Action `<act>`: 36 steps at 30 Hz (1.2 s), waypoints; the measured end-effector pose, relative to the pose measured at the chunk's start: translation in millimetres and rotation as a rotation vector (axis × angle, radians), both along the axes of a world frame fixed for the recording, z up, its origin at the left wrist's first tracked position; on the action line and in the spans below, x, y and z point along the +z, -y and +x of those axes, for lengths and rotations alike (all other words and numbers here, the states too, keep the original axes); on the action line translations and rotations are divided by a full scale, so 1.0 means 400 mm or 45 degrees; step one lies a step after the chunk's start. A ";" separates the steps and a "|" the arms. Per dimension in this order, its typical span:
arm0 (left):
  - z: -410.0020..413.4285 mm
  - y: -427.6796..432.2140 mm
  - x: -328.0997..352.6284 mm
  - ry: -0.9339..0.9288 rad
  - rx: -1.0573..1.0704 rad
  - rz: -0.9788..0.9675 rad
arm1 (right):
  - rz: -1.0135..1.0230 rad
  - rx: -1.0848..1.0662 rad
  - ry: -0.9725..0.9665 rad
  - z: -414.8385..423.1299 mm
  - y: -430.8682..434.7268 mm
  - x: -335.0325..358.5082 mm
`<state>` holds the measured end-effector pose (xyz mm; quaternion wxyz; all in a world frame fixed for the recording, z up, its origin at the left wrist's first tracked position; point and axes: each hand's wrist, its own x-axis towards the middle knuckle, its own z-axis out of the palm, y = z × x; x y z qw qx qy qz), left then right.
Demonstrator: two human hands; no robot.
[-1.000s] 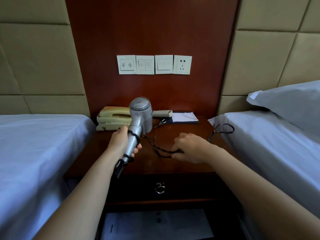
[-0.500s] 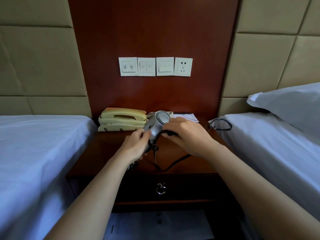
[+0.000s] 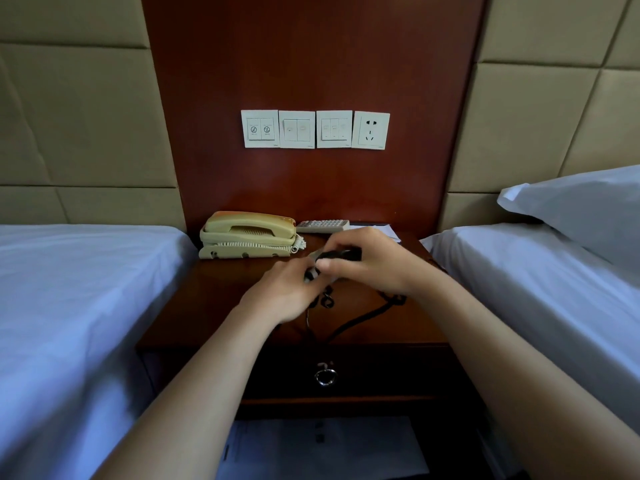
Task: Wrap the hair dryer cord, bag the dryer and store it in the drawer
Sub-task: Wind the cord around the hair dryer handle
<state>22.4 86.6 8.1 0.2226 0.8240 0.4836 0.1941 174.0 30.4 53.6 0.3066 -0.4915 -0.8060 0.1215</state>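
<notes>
The silver hair dryer is almost hidden between my two hands over the wooden nightstand. My left hand grips its handle from the left. My right hand curls over the dryer's body and holds the black cord against it. The loose end of the cord trails down across the nightstand top toward its front edge. The closed drawer below has a metal ring pull. No bag is in view.
A beige telephone and a remote control sit at the back of the nightstand, with a notepad behind my right hand. White beds flank both sides; a pillow lies right. Switches and a socket are on the wall. Papers lie below.
The dryer has come down from upright in my left hand to lying low between both hands. My right hand has moved from the table onto the dryer with the cord.
</notes>
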 end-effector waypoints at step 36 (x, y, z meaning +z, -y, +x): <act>-0.106 -0.034 0.026 -0.172 0.073 0.152 | 0.098 -0.999 -0.800 0.218 -0.152 -0.078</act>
